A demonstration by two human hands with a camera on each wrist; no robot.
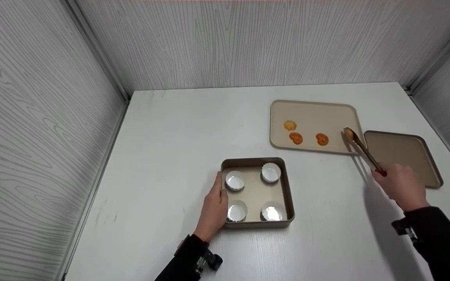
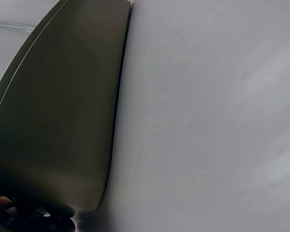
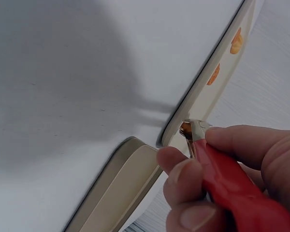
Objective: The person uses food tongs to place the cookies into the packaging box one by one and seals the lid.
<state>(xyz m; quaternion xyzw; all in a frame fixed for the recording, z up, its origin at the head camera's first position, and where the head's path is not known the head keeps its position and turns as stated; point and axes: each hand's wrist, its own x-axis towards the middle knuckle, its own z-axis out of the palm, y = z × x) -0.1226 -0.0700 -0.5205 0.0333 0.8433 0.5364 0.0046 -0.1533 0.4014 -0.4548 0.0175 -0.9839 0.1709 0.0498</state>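
My left hand (image 1: 213, 208) rests along the left wall of a square metal baking pan (image 1: 254, 225), fingers straight against its outer side and thumb at the rim. Inside the pan are several white fluted baking cups, one (image 1: 270, 172) near the far right corner. In the right wrist view, my right hand (image 3: 251, 150) grips red-handled tongs (image 3: 232, 186). The head view puts the tongs' tips over the right end of a beige tray (image 1: 311, 108), around a small golden cookie (image 1: 349, 133). Two pretzel-shaped cookies, one at left (image 1: 296, 138), and a flower-shaped cookie (image 1: 290, 125) lie on that tray.
A second, darker tray (image 1: 399, 152) lies right of the beige tray, partly behind my right hand. White table surface (image 1: 162, 164) extends left of the pan. Wood-grain panels stand at the back (image 1: 248, 47), left and right.
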